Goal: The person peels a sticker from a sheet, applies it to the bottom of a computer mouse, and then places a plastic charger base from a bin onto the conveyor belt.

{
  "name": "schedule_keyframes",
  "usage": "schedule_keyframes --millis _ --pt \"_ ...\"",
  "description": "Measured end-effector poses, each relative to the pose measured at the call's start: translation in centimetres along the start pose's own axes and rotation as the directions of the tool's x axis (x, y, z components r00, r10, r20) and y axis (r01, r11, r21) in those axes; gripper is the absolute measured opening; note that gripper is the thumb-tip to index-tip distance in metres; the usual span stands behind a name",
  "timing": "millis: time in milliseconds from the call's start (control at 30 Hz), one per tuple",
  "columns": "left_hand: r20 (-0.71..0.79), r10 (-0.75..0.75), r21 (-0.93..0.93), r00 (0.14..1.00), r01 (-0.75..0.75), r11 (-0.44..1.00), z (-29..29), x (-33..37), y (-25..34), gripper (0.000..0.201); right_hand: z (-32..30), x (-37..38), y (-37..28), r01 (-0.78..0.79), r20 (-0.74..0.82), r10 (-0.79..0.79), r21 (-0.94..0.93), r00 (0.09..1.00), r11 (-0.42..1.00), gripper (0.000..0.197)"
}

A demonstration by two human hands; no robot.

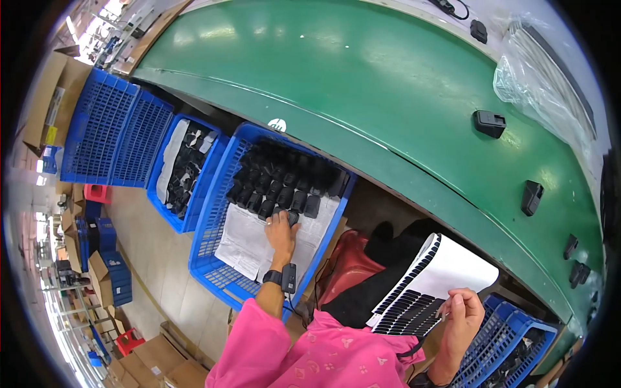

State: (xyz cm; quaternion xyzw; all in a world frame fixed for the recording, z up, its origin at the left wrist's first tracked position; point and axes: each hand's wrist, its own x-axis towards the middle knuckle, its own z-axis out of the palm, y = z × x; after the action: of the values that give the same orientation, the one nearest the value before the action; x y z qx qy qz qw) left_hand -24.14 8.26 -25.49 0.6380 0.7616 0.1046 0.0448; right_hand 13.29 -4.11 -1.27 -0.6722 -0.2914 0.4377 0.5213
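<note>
My left hand (281, 236) reaches into a large blue crate (210, 233), its fingers closed on a black plastic adapter (293, 217) at the near end of the rows. Several more black adapters (262, 183) stand in those rows, over white paper (249, 242) lining the crate. On the right, above my lap, a curled white sheet of black stickers (414, 310) is pinched at its edge by my right hand (460, 318). Whether a loose sticker is also between those fingertips, I cannot make out.
A green workbench (336, 84) runs along the far side, with black adapters (490, 123) and a plastic bag (540, 84) on it. Another blue crate (184, 168) of black parts stands left, and one more (501, 343) at lower right. A red stool (349, 255) is beside my leg.
</note>
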Motion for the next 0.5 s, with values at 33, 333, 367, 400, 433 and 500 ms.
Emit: schedule_keyframes --millis 33,333,367,400,433,500 --pt "-0.033 -0.003 0.054 0.999 0.005 0.999 0.2 -0.1 0.5 0.046 -0.2 -0.1 0.0 0.005 -0.014 -0.005 -0.006 1.0 1.0 0.013" --pt "-0.442 0.065 -0.196 0.895 -0.166 0.966 -5.4 0.1 6.0 0.037 -3.5 -1.3 3.3 0.07 -0.305 -0.117 -0.161 0.945 0.984 0.008" --pt "-0.439 0.092 -0.398 0.894 -0.285 0.872 -8.3 0.8 10.2 0.035 -4.6 -1.7 4.4 0.041 -0.381 -0.124 -0.218 0.916 0.975 0.008" --pt "-0.434 0.108 -0.579 0.895 -0.368 0.728 -11.0 2.1 14.8 0.034 -5.0 -1.8 5.2 0.031 -0.424 -0.132 -0.236 0.896 0.971 0.008" --pt "-0.491 0.312 -0.589 0.813 -0.574 0.569 -13.1 3.9 19.7 0.034 -5.5 -2.2 5.9 0.005 -0.459 -0.126 -0.255 0.88 0.967 0.008" --pt "-0.547 0.632 -0.353 0.549 -0.836 0.42 -17.0 6.9 29.6 0.046 -6.1 -3.4 5.5 -0.021 -0.43 -0.132 -0.333 0.893 0.943 0.007"
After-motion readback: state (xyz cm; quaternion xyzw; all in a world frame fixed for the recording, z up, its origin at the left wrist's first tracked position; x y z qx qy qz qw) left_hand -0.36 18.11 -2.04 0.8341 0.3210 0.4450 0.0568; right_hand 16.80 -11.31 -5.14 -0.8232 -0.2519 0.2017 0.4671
